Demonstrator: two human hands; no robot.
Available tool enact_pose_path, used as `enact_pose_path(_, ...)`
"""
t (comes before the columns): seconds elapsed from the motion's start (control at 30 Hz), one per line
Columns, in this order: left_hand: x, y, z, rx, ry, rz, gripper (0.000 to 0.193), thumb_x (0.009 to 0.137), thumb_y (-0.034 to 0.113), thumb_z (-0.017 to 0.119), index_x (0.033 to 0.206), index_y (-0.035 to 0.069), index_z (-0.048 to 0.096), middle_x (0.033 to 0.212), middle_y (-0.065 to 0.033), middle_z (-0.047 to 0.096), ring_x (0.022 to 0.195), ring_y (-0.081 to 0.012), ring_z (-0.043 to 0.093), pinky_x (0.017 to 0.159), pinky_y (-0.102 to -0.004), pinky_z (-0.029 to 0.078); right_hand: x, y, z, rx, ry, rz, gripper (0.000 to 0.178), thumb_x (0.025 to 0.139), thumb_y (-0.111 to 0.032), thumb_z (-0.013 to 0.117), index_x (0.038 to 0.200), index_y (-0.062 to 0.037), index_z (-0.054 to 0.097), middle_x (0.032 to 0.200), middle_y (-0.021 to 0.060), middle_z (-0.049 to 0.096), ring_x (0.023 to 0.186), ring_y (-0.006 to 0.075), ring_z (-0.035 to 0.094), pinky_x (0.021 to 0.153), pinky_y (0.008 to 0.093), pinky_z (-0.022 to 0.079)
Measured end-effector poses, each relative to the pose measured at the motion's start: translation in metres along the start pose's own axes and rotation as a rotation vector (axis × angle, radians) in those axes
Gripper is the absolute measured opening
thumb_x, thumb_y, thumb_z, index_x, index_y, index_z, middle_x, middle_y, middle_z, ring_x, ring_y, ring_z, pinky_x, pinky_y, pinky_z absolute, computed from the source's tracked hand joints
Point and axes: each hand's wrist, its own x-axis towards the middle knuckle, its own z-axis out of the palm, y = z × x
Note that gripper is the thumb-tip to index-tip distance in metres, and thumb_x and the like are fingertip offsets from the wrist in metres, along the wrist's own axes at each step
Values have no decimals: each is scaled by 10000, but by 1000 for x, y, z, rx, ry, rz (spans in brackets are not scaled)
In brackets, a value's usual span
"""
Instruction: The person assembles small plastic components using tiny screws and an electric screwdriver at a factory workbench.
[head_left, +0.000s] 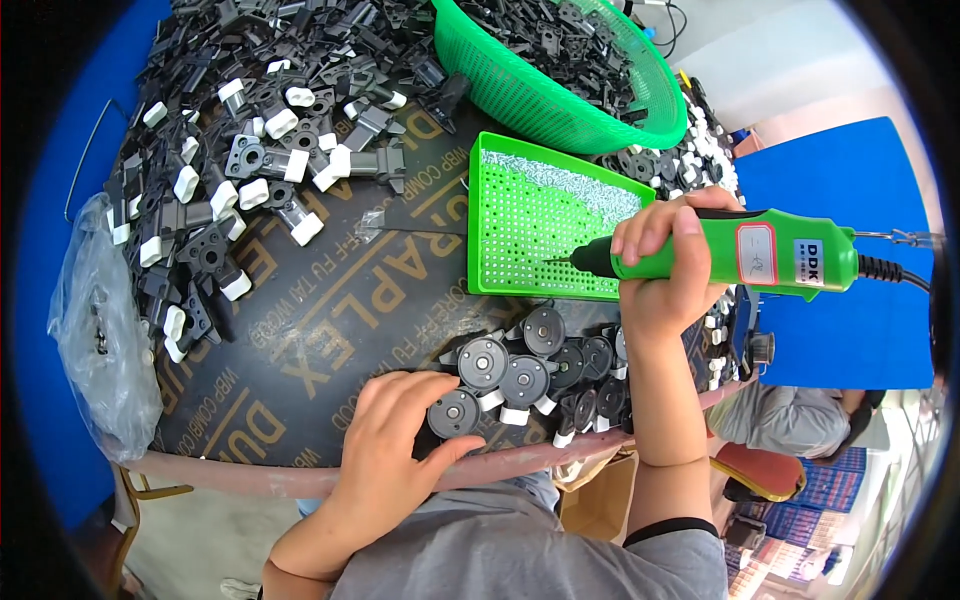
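My right hand (676, 250) is closed around a green electric screwdriver (775, 252), held level. Its black nose and thin bit point left over a green perforated tray (478, 215). Small silvery screws (560, 180) are heaped along the tray's far side, and many of its holes hold one. My left hand (398, 425) curls its fingers and thumb around the edge of a round black plastic part (453, 413) on the table. Right beside it, more such wheel-like parts (483, 362) with white feet sit in a cluster, some partly hidden by my right forearm.
A heap of black brackets with white tips (290, 120) covers the table's far left. Behind the tray stands a green basket (520, 85) full of black parts. A clear plastic bag (105, 330) hangs at the left edge. A person (790, 422) is at the right.
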Motion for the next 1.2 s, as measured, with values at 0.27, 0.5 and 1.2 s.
enact_pose_path(0.27,-1,0,0,-1,1,24,572,708,218,861,1191,33,616,1187,-133,631,1108,-352,559,961,-447,458,-1,-1,0,-13,-9,-29,204,940,-110,545,1122,-85,458,659,59,475,506,163,454,500,322,431)
enact_pose_path(0.5,0,1,-4,-72,30,-28,596,704,202,864,1211,30,601,1208,-143,619,1109,-361,560,962,-448,458,-13,-60,8,61,-70,-35,249,971,-210,531,1196,-134,455,665,37,482,516,173,471,487,334,448)
enact_pose_path(1.2,-5,-12,2,-97,98,84,521,690,115,852,1145,16,619,1093,-130,643,1027,-349,584,880,-417,487,-77,-82,65,74,-433,80,315,966,-263,663,1094,-130,409,635,60,557,498,196,566,482,349,504)
